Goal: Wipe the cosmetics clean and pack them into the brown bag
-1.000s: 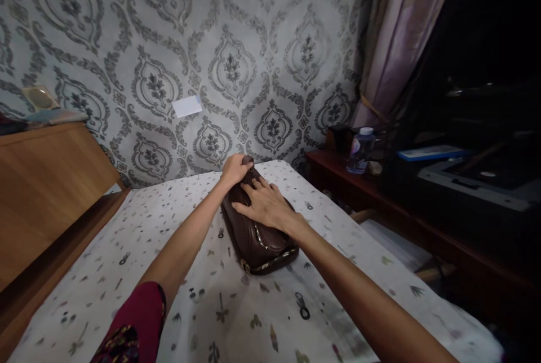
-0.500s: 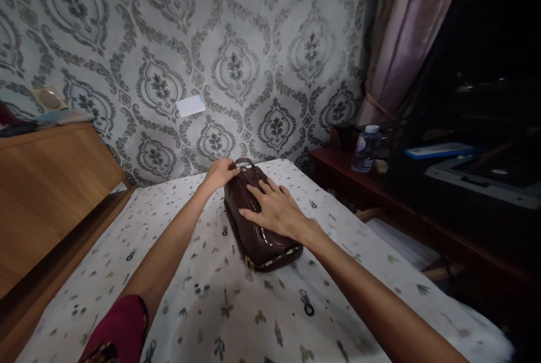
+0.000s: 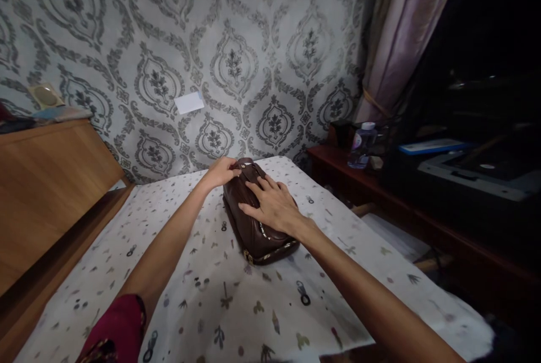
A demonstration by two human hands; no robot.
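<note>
A dark brown leather bag (image 3: 240, 205) with gold zippers lies on the patterned sheet (image 3: 236, 318), its handle (image 3: 245, 160) at the far end. My left hand (image 3: 222, 172) holds the bag's far left corner beside the handle, thumb on top; its other fingers are partly hidden. Flat on the upper face rests my right hand (image 3: 273, 202), fingers spread and pointing away from me. It covers part of a zipper.
Along the left stands a wooden headboard (image 3: 59, 182). To the right, a dark red table (image 3: 333, 165) holds a clear bottle (image 3: 362, 146). Patterned wallpaper backs the scene, with a white card (image 3: 189, 102) on it. A pinkish curtain (image 3: 397, 47) hangs right.
The bag's handle loop sits lower than before. Both hands keep nearly the same places on the bag. The whole view has shifted slightly.
</note>
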